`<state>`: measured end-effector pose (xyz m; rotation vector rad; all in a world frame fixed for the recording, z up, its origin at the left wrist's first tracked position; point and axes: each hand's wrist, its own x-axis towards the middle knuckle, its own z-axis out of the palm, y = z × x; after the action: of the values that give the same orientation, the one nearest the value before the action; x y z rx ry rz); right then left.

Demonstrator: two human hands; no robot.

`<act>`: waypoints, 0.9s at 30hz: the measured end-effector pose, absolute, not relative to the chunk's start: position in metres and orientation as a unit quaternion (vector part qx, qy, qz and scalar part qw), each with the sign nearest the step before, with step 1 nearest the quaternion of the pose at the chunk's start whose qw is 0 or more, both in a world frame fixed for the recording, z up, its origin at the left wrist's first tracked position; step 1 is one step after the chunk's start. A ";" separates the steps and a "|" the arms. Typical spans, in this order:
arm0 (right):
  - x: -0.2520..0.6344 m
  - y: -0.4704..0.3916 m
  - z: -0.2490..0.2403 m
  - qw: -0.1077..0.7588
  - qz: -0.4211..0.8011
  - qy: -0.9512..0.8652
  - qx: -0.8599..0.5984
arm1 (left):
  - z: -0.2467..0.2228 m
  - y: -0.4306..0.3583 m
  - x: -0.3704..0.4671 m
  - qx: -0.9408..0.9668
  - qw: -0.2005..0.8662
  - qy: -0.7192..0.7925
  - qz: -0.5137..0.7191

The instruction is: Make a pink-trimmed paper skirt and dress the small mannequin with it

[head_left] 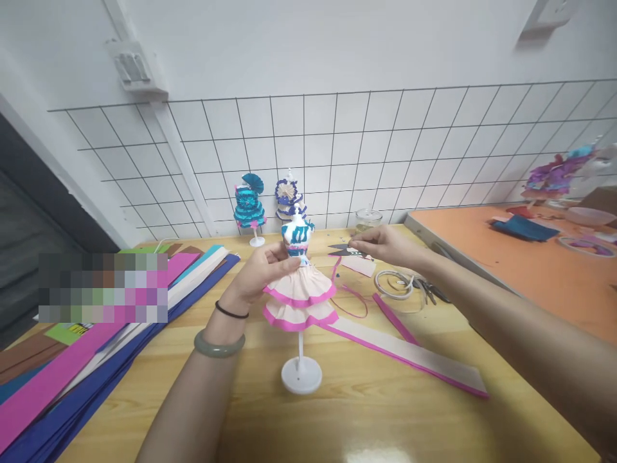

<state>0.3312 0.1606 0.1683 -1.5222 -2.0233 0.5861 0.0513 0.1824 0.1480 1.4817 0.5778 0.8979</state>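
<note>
My left hand [260, 273] is closed around the waist of a small dress form [296, 241] on a white stand. The form's bodice has teal and pink strips, and two cream ruffles with pink edges make its skirt [301, 292]. To the right, the fingertips of my right hand [383, 246] are pinched together over a dark pointed piece [340, 249] lying on the table. Whatever they hold is too small to make out. A cream strip with a pink edge [409, 350] runs from beside the skirt towards the lower right.
Long paper strips [178, 289] in several colours cover the left side. Behind stand a teal-dressed form [249, 209] and a navy-and-cream one [288, 191]. A glass jar [369, 218], a coil of white cord [393, 284] and pliers [427, 289] lie near my right arm. An orange-topped table [463, 247] adjoins at right.
</note>
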 end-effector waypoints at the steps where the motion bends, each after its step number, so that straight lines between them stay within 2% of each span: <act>1: 0.329 0.159 0.171 0.279 0.237 -0.739 -0.565 | 0.145 0.183 0.054 0.624 0.637 0.236 0.386; 8: 0.311 0.164 0.167 0.412 0.412 -0.613 -0.533 | 0.125 0.181 0.071 0.544 0.721 0.164 0.396; 12: 0.283 0.159 0.159 0.421 0.492 -0.544 -0.533 | 0.118 0.179 0.077 0.542 0.723 0.151 0.400; 16: 0.270 0.160 0.153 0.420 0.516 -0.531 -0.525 | 0.116 0.181 0.077 0.541 0.715 0.165 0.411; 22: 0.295 0.162 0.150 0.419 0.494 -0.526 -0.551 | 0.116 0.189 0.072 0.517 0.696 0.204 0.454; 27: 0.304 0.155 0.141 0.454 0.496 -0.518 -0.530 | 0.120 0.190 0.068 0.505 0.713 0.195 0.446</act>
<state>0.3039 0.1550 0.1411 -1.3078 -1.2779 1.2237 0.0678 0.1895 0.1202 1.1201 0.4319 0.9882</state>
